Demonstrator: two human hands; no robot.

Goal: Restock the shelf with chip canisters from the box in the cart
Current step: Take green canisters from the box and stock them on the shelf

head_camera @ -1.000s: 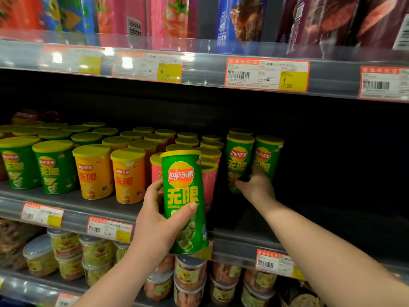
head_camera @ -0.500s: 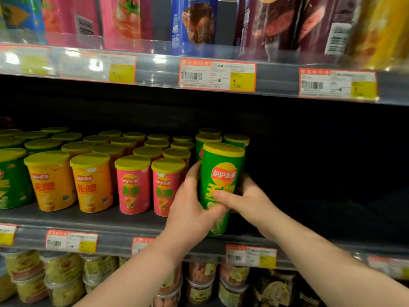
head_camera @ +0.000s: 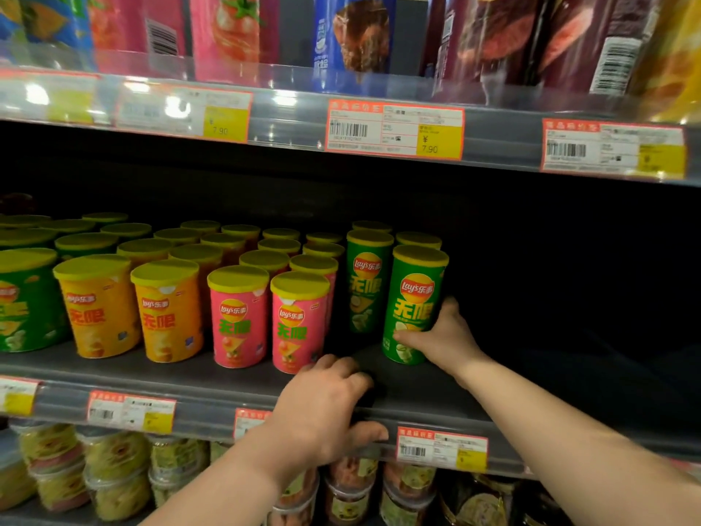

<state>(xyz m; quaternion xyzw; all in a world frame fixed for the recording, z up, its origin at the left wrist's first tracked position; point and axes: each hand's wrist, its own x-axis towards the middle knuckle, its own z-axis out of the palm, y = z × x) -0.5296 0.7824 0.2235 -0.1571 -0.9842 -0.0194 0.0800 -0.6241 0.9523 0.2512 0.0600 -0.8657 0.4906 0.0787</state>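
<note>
A tall green chip canister [head_camera: 413, 301] with a yellow lid stands upright on the middle shelf [head_camera: 212, 377], at the right end of the rows. My right hand [head_camera: 442, 339] wraps around its lower right side. Just behind and left of it stands another green canister [head_camera: 366, 282]. My left hand [head_camera: 326, 408] rests on the shelf's front edge, fingers curled over the lip, holding no canister. Pink canisters [head_camera: 299, 320], orange canisters [head_camera: 167, 309] and a short green canister [head_camera: 22, 301] line the front row to the left. The box and cart are out of view.
To the right of the green canisters the shelf is dark, with nothing visible on it. An upper shelf [head_camera: 394, 129] with price tags holds tall tubes. Below, a lower shelf carries stacked clear tubs [head_camera: 113, 472]. Price tags [head_camera: 442, 447] run along the shelf lip.
The green canister went from my left hand onto the shelf. My left hand let go and dropped to the shelf edge. My right hand now holds the canister's side.
</note>
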